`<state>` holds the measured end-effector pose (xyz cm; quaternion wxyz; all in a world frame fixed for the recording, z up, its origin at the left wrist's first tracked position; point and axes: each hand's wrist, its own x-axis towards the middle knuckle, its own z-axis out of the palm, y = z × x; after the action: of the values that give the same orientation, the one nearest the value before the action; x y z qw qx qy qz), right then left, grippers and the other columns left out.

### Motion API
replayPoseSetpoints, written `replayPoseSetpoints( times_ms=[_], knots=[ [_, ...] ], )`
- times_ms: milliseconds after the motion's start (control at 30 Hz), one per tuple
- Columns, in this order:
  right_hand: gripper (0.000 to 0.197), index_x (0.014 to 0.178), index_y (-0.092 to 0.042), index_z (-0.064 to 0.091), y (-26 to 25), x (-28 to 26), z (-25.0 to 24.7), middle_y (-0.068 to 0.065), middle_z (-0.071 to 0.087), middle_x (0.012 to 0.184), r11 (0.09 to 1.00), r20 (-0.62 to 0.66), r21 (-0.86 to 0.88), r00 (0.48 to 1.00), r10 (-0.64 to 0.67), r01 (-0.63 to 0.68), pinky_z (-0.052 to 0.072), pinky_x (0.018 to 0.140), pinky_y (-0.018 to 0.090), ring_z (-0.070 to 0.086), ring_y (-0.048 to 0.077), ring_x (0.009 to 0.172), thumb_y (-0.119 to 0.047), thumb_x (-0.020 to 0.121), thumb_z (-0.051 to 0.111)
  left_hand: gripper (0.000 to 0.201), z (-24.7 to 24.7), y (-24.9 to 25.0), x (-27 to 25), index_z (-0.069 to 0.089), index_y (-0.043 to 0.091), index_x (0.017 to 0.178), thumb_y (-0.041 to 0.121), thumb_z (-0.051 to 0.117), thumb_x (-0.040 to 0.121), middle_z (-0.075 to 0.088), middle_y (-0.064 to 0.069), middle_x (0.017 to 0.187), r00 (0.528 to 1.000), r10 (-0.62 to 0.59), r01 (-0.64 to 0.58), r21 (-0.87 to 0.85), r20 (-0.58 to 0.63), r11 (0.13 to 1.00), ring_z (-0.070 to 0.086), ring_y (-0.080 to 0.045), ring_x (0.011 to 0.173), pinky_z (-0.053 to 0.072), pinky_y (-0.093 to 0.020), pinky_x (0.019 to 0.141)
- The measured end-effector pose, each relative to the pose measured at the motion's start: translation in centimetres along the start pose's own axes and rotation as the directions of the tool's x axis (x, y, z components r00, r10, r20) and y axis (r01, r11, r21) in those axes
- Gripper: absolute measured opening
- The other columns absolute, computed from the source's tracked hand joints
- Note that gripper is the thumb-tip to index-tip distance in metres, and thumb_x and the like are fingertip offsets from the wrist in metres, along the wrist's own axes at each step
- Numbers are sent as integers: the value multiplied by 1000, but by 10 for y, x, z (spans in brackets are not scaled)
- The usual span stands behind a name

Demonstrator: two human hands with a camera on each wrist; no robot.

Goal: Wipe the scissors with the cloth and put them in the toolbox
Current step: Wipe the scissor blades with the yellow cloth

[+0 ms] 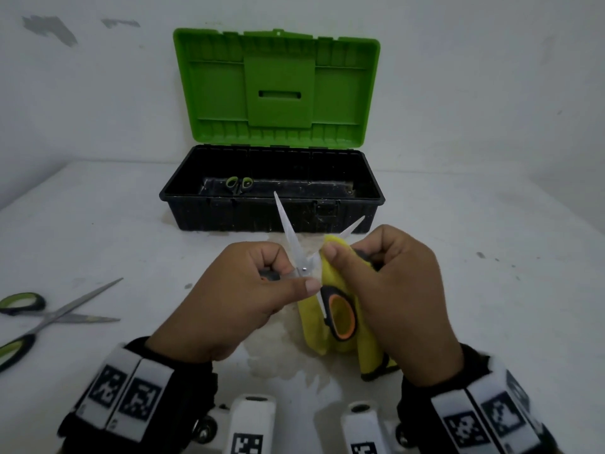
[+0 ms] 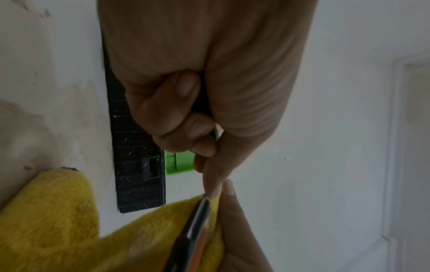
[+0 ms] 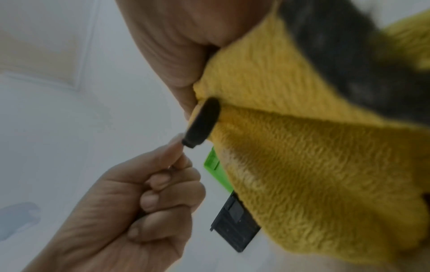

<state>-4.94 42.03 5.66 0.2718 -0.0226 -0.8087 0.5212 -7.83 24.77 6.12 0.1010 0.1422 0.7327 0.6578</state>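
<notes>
Left hand [image 1: 242,290] grips open scissors [image 1: 302,257]; right hand [image 1: 389,290] pinches cloth [image 1: 314,326], hiding one blade.

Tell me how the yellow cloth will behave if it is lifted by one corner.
The yellow cloth probably flops: it already drapes in soft folds below the right hand. Its fuzzy pile suggests it is light and grippy, not slippery. Wrapped round the orange-handled scissors, it may drag them along unless the left hand holds firm.

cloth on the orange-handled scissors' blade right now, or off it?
Touching. The head view shows the yellow cloth pinched by the right hand around one blade of the orange-handled scissors, whose tip pokes out beyond it.
</notes>
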Motion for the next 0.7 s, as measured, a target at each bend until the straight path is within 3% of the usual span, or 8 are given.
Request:
replayPoseSetpoints(
  times_ms=[67, 200, 367, 500, 633, 700],
  knots=[
    [30, 66, -17, 60, -3, -3, 1, -4, 60, 58, 1000, 34, -20, 999, -18, 19, 40, 48, 13, 53, 7, 53, -34, 78, 81, 29, -2, 0, -1, 57, 12, 59, 27, 81, 62, 41, -2, 42, 1000, 11, -11, 4, 9, 1000, 29, -13, 36, 26, -17, 40],
    [30, 65, -19, 60, -1, 5, -3, -7, 58, 58, 1000, -71, -19, 997, -15, 14, 40, 50, 11, 52, 3, 53, -37, 78, 81, 28, 1, 3, -3, 56, 11, 58, 26, 79, 63, 41, 1, 40, 1000, 21, -21, -11, -5, 1000, 29, -9, 33, 26, -16, 38],
    [29, 66, -20, 58, -7, -4, -1, -5, 60, 58, 998, 32, -37, 998, -53, 54, 40, 49, 11, 53, 5, 53, -35, 79, 79, 29, 0, 6, -5, 55, 7, 62, 22, 80, 63, 40, -1, 42, 1000, -2, 2, -43, 0, 999, 28, -10, 35, 26, -17, 37],
    [30, 65, -21, 58, -4, 5, -6, -8, 58, 58, 999, -96, -14, 995, -32, 31, 41, 50, 11, 53, 2, 55, -37, 78, 80, 29, 3, 8, -8, 55, 5, 64, 21, 79, 63, 39, 0, 41, 1000, 10, -10, -48, 0, 999, 28, -8, 33, 26, -15, 37],
    [29, 66, -19, 58, -9, -4, -2, -8, 58, 57, 997, 16, -29, 998, -68, 68, 39, 49, 10, 54, 4, 54, -34, 79, 79, 28, -1, 10, -11, 56, 6, 62, 21, 80, 64, 40, 0, 41, 1000, -2, 2, -22, -8, 1000, 30, -8, 33, 26, -15, 37],
    [29, 65, -20, 58, -7, -2, -4, -10, 58, 56, 998, -6, -20, 998, -60, 60, 38, 49, 9, 53, 3, 53, -34, 78, 80, 28, -2, 11, -12, 56, 7, 61, 21, 80, 63, 40, 0, 41, 1000, -9, 8, -20, -10, 1000, 29, -8, 33, 26, -16, 36]
  ],
)
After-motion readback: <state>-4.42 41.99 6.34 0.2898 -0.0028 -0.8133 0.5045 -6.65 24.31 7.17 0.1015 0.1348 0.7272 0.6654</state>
